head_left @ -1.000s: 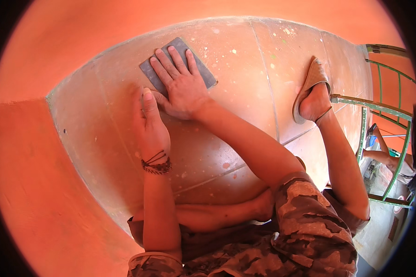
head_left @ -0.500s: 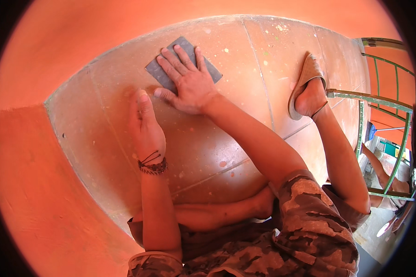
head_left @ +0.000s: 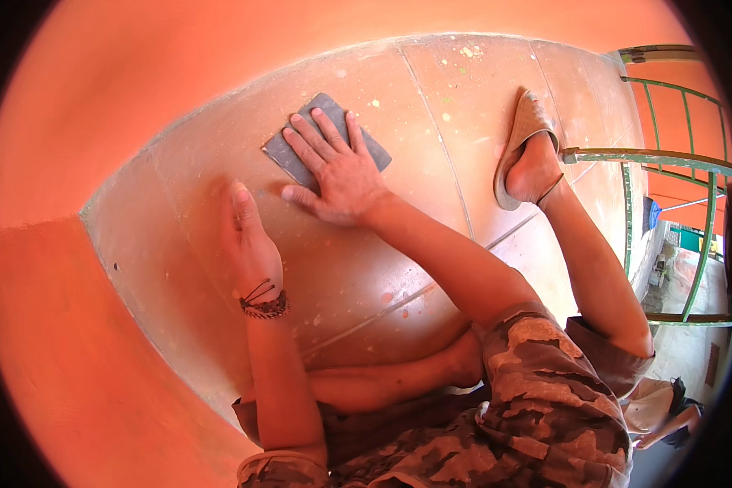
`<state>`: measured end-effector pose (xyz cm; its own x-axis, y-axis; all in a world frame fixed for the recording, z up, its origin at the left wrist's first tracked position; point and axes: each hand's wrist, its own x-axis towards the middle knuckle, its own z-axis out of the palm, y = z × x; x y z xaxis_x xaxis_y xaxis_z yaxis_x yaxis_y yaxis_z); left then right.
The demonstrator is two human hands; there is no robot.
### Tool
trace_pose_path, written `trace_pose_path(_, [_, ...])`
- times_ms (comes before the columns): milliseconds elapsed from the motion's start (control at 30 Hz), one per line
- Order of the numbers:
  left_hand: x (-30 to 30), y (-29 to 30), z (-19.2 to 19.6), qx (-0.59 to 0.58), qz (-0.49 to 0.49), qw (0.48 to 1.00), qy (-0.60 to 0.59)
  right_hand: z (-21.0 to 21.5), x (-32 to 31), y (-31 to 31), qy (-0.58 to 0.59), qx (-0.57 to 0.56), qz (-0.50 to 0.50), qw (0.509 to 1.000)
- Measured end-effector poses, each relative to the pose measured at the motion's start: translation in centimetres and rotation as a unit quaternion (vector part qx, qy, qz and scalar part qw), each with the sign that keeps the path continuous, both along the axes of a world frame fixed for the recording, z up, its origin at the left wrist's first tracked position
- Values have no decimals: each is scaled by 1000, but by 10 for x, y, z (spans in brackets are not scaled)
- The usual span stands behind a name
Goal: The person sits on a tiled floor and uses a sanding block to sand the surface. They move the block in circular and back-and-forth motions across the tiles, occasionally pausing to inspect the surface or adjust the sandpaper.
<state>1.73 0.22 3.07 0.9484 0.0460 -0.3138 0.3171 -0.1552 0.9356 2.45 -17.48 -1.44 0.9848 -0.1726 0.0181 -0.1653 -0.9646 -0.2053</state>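
My right hand (head_left: 336, 167) lies flat, fingers spread, on a dark grey sheet of sandpaper (head_left: 289, 151) and presses it against the dusty tiled floor (head_left: 431, 106). My left hand (head_left: 250, 236) rests edge-down on the floor just left of it, fingers together, holding nothing; a braided band circles the wrist. I sit on the floor in camouflage shorts, with one leg folded under me and the other stretched out, its foot in a tan slipper (head_left: 522, 130).
Orange walls (head_left: 98, 106) close in the floor on the far and left sides, meeting at a corner. A green metal railing (head_left: 651, 154) stands at the right, with an open drop to a yard below it.
My right hand has slid the sandpaper slightly up and right across the floor. My left hand has stayed about where it was.
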Motion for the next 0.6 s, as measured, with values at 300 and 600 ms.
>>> trace_pose_path(300, [4, -5, -2, -5, 15, 1000, 26, 6, -19, -34, 15, 74, 19, 997])
trace_pose_path(600, [0, -6, -4, 38, 7, 999, 0, 10, -21, -47, -32, 133, -70, 988])
